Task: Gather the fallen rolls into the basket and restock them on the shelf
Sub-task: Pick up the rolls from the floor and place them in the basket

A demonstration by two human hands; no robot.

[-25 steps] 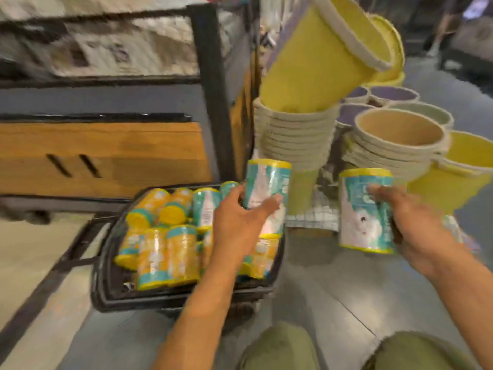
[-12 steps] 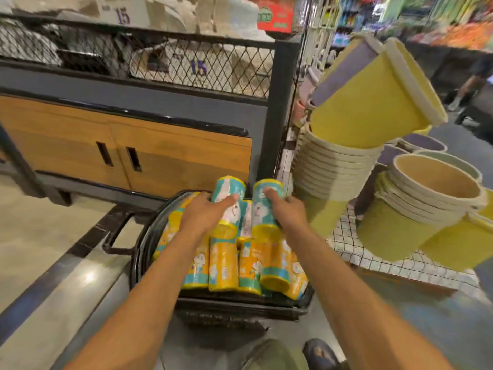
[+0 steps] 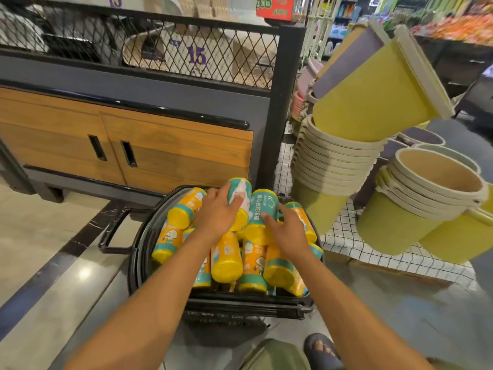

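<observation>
Above the basket (image 3: 132, 265), left hand (image 3: 218, 217) and right hand (image 3: 289, 232) each grip a roll (image 3: 240, 189) mid-body; it looks light, slick-wrapped, likely squashy.

Yellow-and-teal rolls (image 3: 226, 260), black basket (image 3: 240, 305) — yellow, perhaps lilac buckets (image 3: 373, 102), black-gridded white cloth (image 3: 346, 241)
</observation>
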